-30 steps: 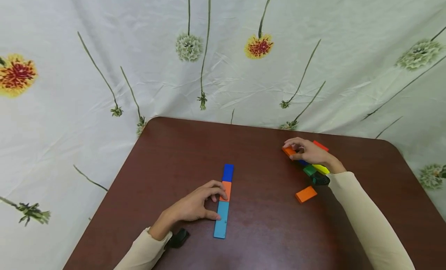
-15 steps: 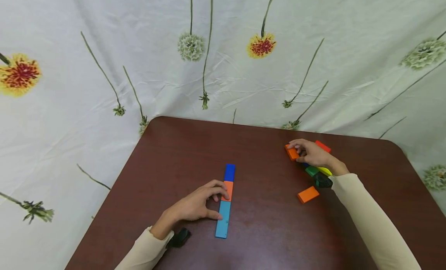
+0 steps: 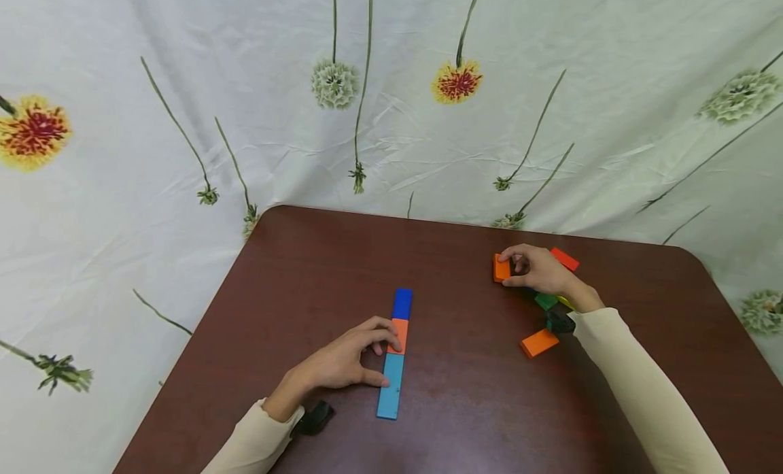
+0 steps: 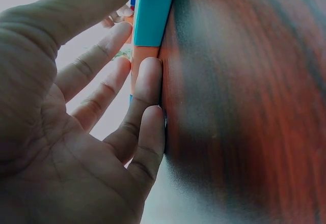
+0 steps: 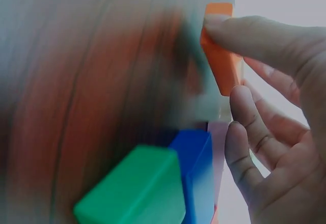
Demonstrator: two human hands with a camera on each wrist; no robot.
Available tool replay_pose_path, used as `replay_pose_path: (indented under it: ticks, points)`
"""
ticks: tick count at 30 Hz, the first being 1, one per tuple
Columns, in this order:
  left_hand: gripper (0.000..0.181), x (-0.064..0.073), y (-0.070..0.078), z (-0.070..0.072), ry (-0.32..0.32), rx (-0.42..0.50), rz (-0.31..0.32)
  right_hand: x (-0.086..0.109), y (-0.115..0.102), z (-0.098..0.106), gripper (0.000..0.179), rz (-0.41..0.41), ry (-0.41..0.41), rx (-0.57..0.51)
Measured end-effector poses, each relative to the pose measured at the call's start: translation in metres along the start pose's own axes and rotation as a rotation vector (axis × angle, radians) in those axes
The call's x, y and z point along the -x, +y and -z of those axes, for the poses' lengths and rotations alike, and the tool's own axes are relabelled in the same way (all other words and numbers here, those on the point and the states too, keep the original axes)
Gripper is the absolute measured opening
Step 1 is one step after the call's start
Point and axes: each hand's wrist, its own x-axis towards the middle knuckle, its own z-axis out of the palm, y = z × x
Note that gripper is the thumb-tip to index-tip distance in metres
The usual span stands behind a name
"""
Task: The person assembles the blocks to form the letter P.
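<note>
My right hand point(image 3: 538, 266) pinches an orange rectangular block point(image 3: 501, 268) between thumb and fingers at the far right of the table. In the right wrist view that orange block point(image 5: 221, 51) appears lifted off the table, the thumb on one face. My left hand point(image 3: 345, 355) lies beside a straight row of flat blocks: dark blue point(image 3: 402, 304) at the far end, orange point(image 3: 397, 336) in the middle, and a longer light blue block point(image 3: 389, 387) nearest. Its thumb touches the light blue block, and its loosely bent fingers rest by the orange one.
Under and behind the right hand lie a red block point(image 3: 565, 258), a green block point(image 3: 546, 301) and a yellow block point(image 3: 565, 302). A blue block point(image 5: 196, 168) stands beside the green one. Another orange block point(image 3: 539, 343) lies closer. A flowered cloth point(image 3: 391, 120) hangs behind the table.
The right hand has turned the orange block to a straighter angle and shifted it slightly left, away from the other blocks. My left hand and the row of blocks stay put.
</note>
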Motion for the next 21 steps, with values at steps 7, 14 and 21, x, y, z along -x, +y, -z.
replay_pose_path:
  ticks: [7,14,21]
  points:
    - [0.043,0.000,0.000,0.000,-0.002,0.001,0.001,-0.005,-0.012,-0.008,0.040,0.036,0.038,-0.034]
    - [0.043,-0.002,0.000,0.000,-0.009,-0.001,0.003,-0.012,-0.032,-0.017,0.042,0.067,0.016,-0.040]
    - [0.043,-0.001,-0.001,0.001,-0.007,-0.004,0.002,-0.024,-0.050,-0.026,0.043,0.073,-0.002,-0.049]
